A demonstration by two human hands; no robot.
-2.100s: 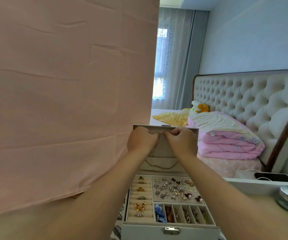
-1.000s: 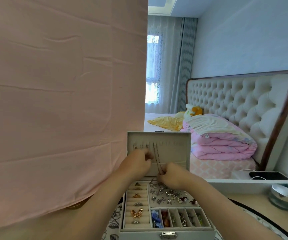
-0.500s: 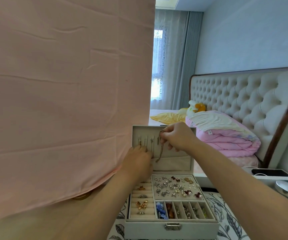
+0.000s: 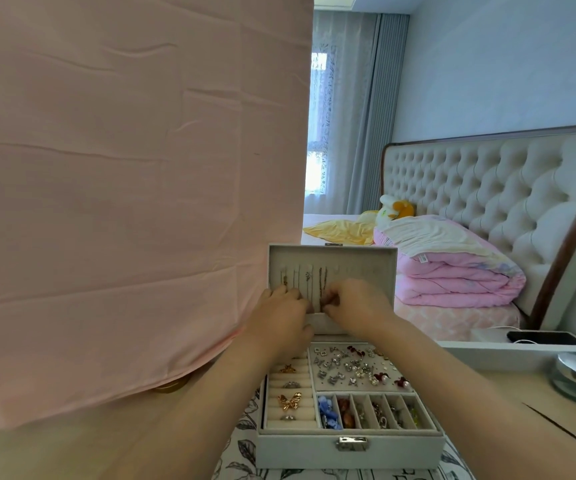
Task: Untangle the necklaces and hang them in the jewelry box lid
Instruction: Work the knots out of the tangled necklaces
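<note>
Head camera gives me a pale grey jewelry box point(image 4: 349, 452) low and centre in the frame, its lid point(image 4: 369, 261) standing upright behind the trays. I find no writing I can read: the metal clasp point(image 4: 351, 444) on the front wall looks plain, and a small tag point(image 4: 422, 258) on the folded pink quilt point(image 4: 453, 282) at right is too small to make out. Left of centre on the lid's inner face, several thin necklaces point(image 4: 305, 280) hang side by side from a row of hooks. Most are fine pale chains, and one carries a small silvery pendant. The dark chain necklace point(image 4: 321, 282) hangs as a doubled brown strand just right of them. The right hand point(image 4: 357, 306) has its thumb and fingers curled in, pinching the lower end of that strand near the edge of the lid's pocket. The left hand point(image 4: 283, 315) sits just beside it with fingers bent toward the same spot, and I cannot tell whether it holds anything. Below the hands, the trays show a gold butterfly ring point(image 4: 290, 400) and scattered earrings point(image 4: 352, 368). A floral mat point(image 4: 241, 455) lies under the box, and a large pink cloth point(image 4: 124, 202) fills the left of the frame.
</note>
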